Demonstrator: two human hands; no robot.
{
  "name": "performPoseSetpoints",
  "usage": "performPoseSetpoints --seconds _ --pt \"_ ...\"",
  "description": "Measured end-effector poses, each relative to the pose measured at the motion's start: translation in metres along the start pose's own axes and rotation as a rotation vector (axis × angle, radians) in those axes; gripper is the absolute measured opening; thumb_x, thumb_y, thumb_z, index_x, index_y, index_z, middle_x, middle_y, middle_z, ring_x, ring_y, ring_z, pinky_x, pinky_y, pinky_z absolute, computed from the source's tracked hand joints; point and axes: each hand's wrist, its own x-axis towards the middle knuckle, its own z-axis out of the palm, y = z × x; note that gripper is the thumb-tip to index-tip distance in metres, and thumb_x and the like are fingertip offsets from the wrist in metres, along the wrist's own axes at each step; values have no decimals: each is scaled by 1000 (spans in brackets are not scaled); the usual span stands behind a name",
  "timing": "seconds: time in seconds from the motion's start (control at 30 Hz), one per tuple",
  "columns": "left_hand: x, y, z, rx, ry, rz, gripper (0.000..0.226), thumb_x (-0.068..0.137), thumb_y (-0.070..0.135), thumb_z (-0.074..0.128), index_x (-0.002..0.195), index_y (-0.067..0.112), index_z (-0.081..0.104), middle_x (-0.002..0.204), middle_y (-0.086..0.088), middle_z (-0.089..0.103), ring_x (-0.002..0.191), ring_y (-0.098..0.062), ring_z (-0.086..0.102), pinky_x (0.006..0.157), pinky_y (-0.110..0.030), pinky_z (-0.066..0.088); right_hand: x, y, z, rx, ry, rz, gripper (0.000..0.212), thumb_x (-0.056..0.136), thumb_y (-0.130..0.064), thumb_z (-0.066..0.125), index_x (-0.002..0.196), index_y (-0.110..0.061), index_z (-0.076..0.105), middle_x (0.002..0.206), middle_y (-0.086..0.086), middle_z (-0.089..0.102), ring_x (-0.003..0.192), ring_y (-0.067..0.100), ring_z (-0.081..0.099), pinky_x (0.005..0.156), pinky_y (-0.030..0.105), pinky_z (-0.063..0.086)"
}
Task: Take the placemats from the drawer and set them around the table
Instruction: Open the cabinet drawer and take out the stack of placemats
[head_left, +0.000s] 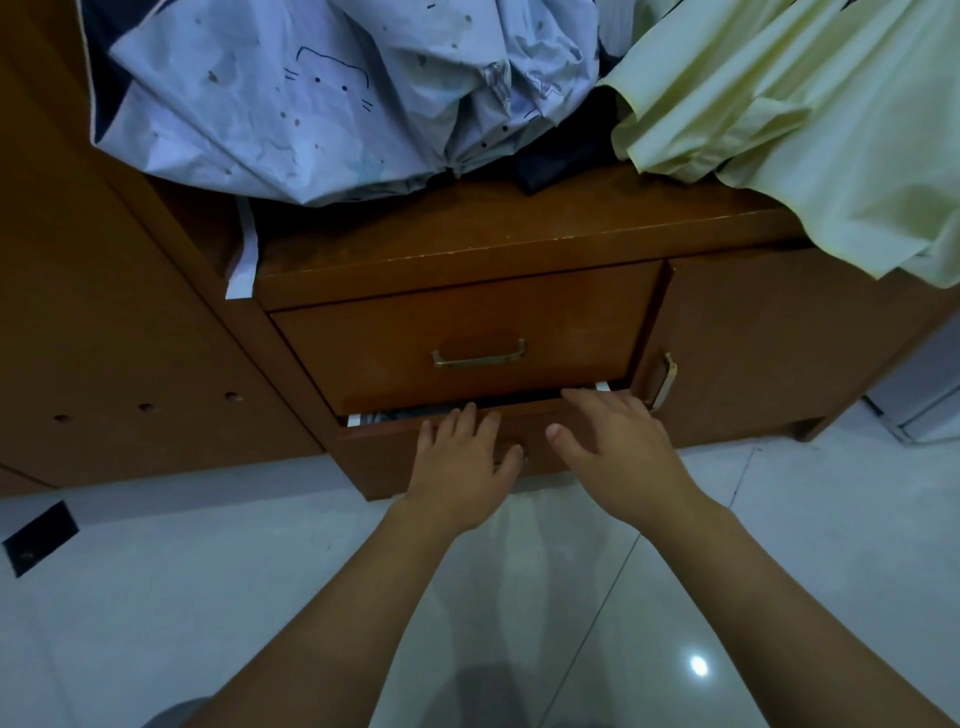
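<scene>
A person crouches or bends before a low wooden cabinet, both bare arms reaching forward. The lower drawer stands open only a crack, its front pulled slightly out from under the closed upper drawer. The left hand lies flat on the lower drawer's front, fingers straight and reaching its top edge, thumb near a small knob; its grip is wide and holds nothing. The right hand hovers or rests just beside it, fingers spread and relaxed at the gap, grip also wide, holding nothing. Through the dark slit something patterned shows at the left end; this may be the placemats, though it is too dim to tell. Crumpled pale blue cloth and yellow cloth are heaped on the cabinet top. To do this step well, the person would probably hook fingers over the drawer's top edge and draw it out evenly with both hands, far enough to lift the mats flat.
</scene>
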Motion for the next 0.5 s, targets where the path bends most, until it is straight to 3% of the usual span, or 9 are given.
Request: performPoseSetpoints --seconds 0.13,0.33,0.5 --pt "6 1 0 -19 2 26 57 100 54 27 150 28 26 158 -7 25 144 -29 22 116 -50 21 1 3 2 -4 -2 -16 52 96 -52 45 143 -28 44 143 -6 48 134 18 35 107 40 30" --pt "10 4 2 -4 -27 7 59 100 53 28 152 24 24 160 -7 20 147 -27 13 119 -51 15 2 3 4 7 -2 -10 52 96 -51 46 143 -28 44 143 -6 48 134 18 35 107 40 30" --pt "12 5 1 23 42 14 51 96 51 36 139 24 40 138 -4 44 129 -25 37 101 -46 35 4 0 7 17 15 -24 51 96 -50 46 143 -29 43 143 -8 47 133 16 35 106 38 30"
